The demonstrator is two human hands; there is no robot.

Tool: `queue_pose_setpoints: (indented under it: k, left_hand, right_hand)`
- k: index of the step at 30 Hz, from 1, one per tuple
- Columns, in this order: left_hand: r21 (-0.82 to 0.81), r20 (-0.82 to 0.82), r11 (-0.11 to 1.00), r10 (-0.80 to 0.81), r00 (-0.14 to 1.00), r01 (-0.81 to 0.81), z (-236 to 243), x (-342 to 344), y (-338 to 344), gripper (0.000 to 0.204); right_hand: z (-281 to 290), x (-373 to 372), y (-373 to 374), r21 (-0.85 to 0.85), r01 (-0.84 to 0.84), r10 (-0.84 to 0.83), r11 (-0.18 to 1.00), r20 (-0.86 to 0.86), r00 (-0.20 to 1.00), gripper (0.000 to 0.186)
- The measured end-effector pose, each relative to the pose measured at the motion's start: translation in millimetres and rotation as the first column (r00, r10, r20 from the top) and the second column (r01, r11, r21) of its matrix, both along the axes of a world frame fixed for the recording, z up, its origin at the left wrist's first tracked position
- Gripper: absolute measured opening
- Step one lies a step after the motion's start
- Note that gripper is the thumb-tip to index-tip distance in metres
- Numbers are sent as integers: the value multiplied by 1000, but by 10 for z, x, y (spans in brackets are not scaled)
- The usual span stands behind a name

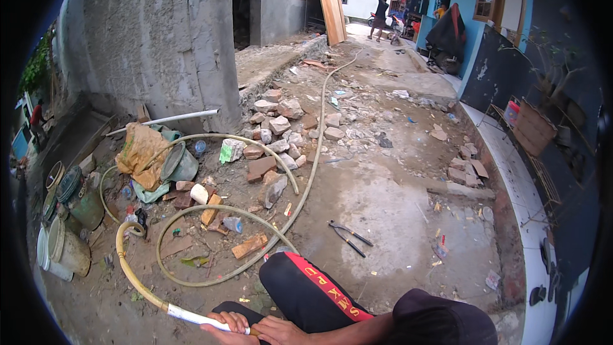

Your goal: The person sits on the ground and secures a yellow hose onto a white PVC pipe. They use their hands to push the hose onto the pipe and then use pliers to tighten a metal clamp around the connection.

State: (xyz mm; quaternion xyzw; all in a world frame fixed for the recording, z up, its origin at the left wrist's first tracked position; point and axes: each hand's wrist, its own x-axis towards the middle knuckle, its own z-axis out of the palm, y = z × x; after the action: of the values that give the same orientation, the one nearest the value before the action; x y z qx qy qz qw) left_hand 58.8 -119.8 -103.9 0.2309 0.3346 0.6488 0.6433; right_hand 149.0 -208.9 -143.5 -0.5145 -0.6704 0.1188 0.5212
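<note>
At lower centre, the left hand [234,326] clasped the white pipe [191,315]. The right hand [281,331] gripped the tan piece [255,331] alongside, presumably bracing it.

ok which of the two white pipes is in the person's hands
The white pipe joined to the yellowish hose, with the left hand around it; the other white pipe is farther off, near the grey wall.

The person wears black pants [287,287]. A red stripe [327,286] runs along one leg, with yellow letters [350,307] on it. The right sleeve [440,319] is dark and short, and the forearm [354,330] is bare.
</note>
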Motion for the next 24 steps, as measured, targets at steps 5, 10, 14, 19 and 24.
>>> queue_pose_setpoints:
  k: [5, 10, 14, 19, 24]
  left_hand:
    - [-47, -33, 998, -51, 998, 50, 93, 31, 11, 61]
    - [-23, -23, 999, 27, 999, -27, 324, -4, 27, 58]
    - [121, 161, 990, 49, 986, -69, 345, 79, 182, 50]
    - [219, 253, 974, 6, 967, -64, 534, 194, 428, 50]
    - [121, 202, 955, -291, 935, 271, 791, 129, 769, 57]
  right_hand:
    - [-236, -100, 62, -165, 19, -22, 986, -18, 1000, 13]
    - [273, -50, 180, -589, -121, 155, 799, 7, 988, 21]
    - [344, 39, 445, -420, -254, 195, 871, -178, 964, 25]
    - [892, 304, 631, -383, -301, 232, 873, -215, 949, 23]
    - [870, 431, 741, -342, -90, 65, 935, -83, 994, 16]
